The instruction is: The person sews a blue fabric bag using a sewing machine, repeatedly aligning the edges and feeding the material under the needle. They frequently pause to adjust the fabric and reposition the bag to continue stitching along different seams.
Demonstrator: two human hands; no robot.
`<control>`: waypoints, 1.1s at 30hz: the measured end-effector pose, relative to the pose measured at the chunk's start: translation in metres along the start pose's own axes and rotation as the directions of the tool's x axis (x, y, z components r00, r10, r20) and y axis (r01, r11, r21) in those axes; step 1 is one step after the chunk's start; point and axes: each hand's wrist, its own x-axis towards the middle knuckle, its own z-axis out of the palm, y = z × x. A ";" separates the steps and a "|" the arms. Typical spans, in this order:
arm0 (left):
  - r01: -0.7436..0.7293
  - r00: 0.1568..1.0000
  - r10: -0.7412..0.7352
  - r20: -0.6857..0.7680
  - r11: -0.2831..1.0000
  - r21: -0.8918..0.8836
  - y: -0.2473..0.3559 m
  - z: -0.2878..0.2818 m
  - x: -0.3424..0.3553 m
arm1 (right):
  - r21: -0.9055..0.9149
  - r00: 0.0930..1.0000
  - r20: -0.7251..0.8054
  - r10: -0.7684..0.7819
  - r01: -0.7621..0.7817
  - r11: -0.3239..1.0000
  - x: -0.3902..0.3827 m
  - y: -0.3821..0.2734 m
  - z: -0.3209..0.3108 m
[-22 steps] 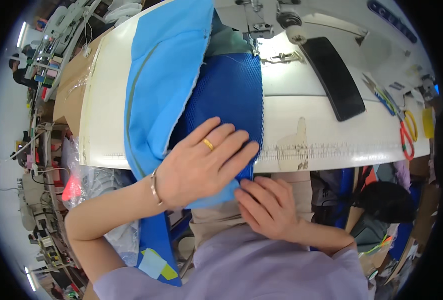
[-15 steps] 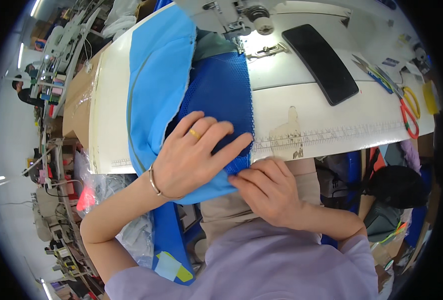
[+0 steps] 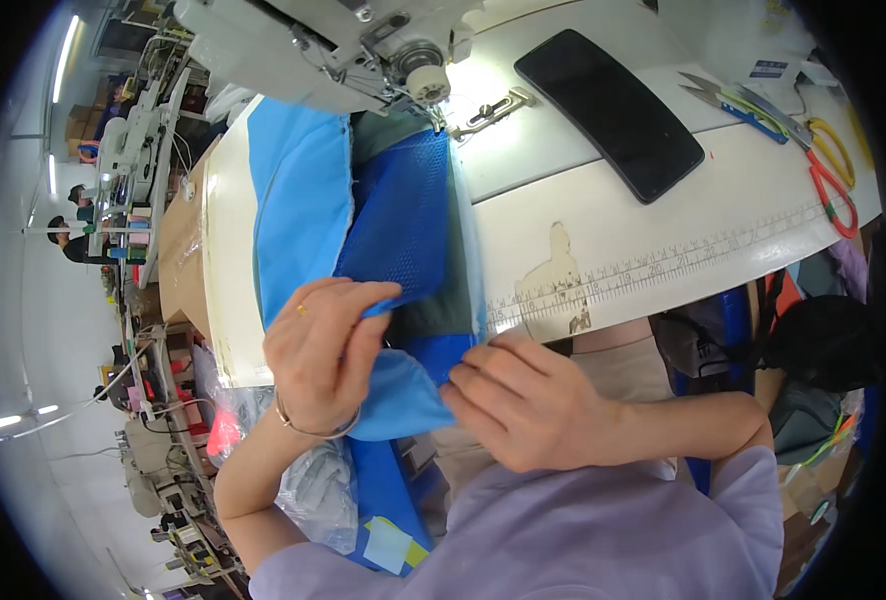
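Blue mesh fabric (image 3: 413,215) is running out from under the sewing machine (image 3: 313,45) toward the near side. Head view: the left hand (image 3: 323,345) was spreading over that mesh a moment ago, and now it's pinching the edge, thumb and fingers together, and lifting it. That's exposing a grey-green cloth (image 3: 428,310) underneath, so I'd say the layers are now being parted rather than smoothed. Meanwhile the right hand (image 3: 528,400) is bunching its fingertips on the edge of the light-blue cloth (image 3: 303,200), nearside of the machine; looks like a pinch. Counting up: two hands, three fabric layers that I'm making out, one ring (image 3: 303,309), one bracelet (image 3: 313,430), one black smartphone (image 3: 608,115) lying right of the machine, plus red- and yellow-handled scissors (image 3: 835,195) sitting farther right (can't tell if one pair or two).
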 end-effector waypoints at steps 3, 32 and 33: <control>0.170 0.985 -0.170 -0.004 0.984 -0.052 0.003 -0.006 -0.001 | -0.013 0.995 -0.055 -0.080 0.080 0.997 0.015 -0.004 -0.006; -0.565 0.768 0.528 0.364 0.825 -0.005 -0.040 0.058 0.087 | -0.064 0.968 0.164 -0.191 0.203 0.977 -0.006 0.000 -0.021; -0.571 0.743 0.536 0.400 0.820 -0.039 -0.039 0.059 0.088 | -0.060 0.967 0.166 -0.191 0.204 0.977 -0.006 0.000 -0.022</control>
